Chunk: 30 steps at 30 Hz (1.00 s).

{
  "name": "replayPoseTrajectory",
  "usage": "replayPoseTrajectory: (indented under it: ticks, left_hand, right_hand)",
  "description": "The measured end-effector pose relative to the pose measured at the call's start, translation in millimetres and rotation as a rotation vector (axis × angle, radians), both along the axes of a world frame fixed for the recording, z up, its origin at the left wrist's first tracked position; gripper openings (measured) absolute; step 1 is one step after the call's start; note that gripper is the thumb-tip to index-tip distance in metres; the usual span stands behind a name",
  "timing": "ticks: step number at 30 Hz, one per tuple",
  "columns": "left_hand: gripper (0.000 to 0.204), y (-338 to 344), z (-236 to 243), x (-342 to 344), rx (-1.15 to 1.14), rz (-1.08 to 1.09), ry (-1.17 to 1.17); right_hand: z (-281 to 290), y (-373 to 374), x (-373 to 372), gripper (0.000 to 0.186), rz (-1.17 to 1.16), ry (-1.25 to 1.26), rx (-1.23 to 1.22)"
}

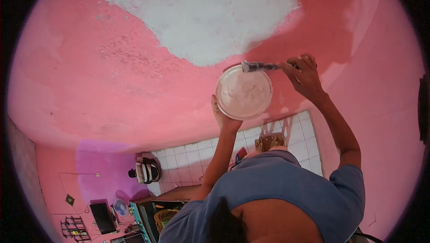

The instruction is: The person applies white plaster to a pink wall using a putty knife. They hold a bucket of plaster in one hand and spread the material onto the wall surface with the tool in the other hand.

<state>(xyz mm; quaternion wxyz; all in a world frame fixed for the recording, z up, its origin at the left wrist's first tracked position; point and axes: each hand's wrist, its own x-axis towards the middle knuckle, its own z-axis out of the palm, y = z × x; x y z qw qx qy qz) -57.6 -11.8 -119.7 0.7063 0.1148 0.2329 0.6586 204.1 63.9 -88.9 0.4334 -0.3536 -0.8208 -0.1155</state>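
Note:
My left hand (223, 117) grips a round white lid (269, 97) from its lower left side, holding it up in front of the pink wall. A spread of whitish paste (244, 93) covers the lid's face, ridged and uneven in the middle. My right hand (305, 76) is closed around the handle of a putty knife (262, 66). Its pale-smeared end sits at the lid's top rim; whether it touches the paste I cannot tell. Above the lid, a large white coated patch (201, 19) with ragged edges covers part of the wall.
Rough, flaking paint (134, 55) marks the wall left of the patch. Below are a white tiled floor (192, 155) and a small wooden stool (271, 142) under me. A striped bag (147, 170), a fan (120, 207), a dark screen (102, 217) and a cabinet (145, 216) stand lower left.

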Motion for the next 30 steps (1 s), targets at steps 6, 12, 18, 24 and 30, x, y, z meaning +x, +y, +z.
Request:
replayPoseTrajectory:
  ticks: [6,12,18,24,30]
  left_hand:
    - [0.065,7.4,-5.0,2.1,-0.010,0.035,-0.066]
    - [0.064,12.2,-2.3,4.2,-0.003,0.024,-0.059]
    - [0.065,14.2,-1.1,7.7,0.027,-0.029,-0.169]
    - [0.066,15.3,-6.8,8.0,0.026,-0.031,-0.166]
    - [0.067,16.4,-5.7,9.2,0.011,0.001,-0.125]
  right_hand:
    - [-8.5,15.3,-3.0,0.033,-0.038,0.052,0.038]
    - [-3.5,34.0,-14.8,0.031,-0.045,0.083,0.057]
    - [-6.2,42.1,-17.0,0.034,-0.096,0.055,0.059]
    - [-3.9,47.1,-18.9,0.037,-0.111,0.028,0.031]
    - [-2.7,56.8,-24.2,0.038,-0.107,0.040,0.026]
